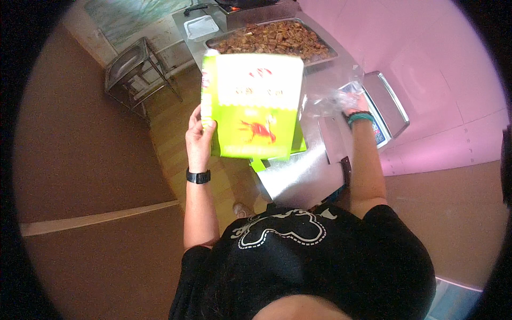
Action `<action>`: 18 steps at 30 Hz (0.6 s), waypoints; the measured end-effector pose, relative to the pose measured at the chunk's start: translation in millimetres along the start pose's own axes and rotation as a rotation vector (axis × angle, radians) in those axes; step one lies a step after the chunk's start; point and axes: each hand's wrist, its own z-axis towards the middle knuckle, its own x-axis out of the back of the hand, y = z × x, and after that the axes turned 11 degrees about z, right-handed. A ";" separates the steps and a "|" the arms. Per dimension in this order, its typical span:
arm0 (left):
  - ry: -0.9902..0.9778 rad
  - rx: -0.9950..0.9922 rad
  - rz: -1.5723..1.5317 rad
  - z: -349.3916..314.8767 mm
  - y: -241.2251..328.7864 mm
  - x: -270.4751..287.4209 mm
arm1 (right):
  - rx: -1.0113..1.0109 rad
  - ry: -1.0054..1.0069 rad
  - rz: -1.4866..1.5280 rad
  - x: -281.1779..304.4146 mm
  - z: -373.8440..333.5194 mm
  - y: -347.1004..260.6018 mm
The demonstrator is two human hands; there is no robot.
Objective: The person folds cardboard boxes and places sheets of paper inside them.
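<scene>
My left hand holds up a white and lime-green box-shaped package by its left side, thumb in front. A red bird-like picture is on its front. Out to the right, my right hand grips a clear plastic bag, its fingers partly covered by the crumpled film. The bag hangs over the metal table, beside a scale. Between the package and my right forearm lies a cleaver with a dark handle. Another piece of green packaging shows below the package.
Beyond the package a large metal tray holds brown chopped food pieces. A white plastic tray sits at its left. Farther back are a dark pan and a glowing burner. A metal-framed chair stands left; a pink wall borders the right.
</scene>
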 end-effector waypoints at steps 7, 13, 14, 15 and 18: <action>-0.385 0.211 -0.398 -22.5 -10.1 15.4 | 0.391 -0.063 0.007 -33.8 -27.2 -79.2; -0.663 0.078 -0.270 -22.8 -1.6 28.8 | 0.609 0.149 -0.024 -45.4 -35.6 -134.7; -0.661 0.064 -0.263 -22.8 -1.2 29.6 | 0.617 0.140 -0.050 -48.1 -36.0 -140.9; -0.620 0.107 -0.271 -22.3 0.3 33.1 | 0.623 0.132 -0.075 -56.7 -39.4 -146.5; -0.385 0.279 -0.385 -31.8 -53.8 59.0 | 0.642 -0.014 -0.180 -44.3 -31.6 -199.0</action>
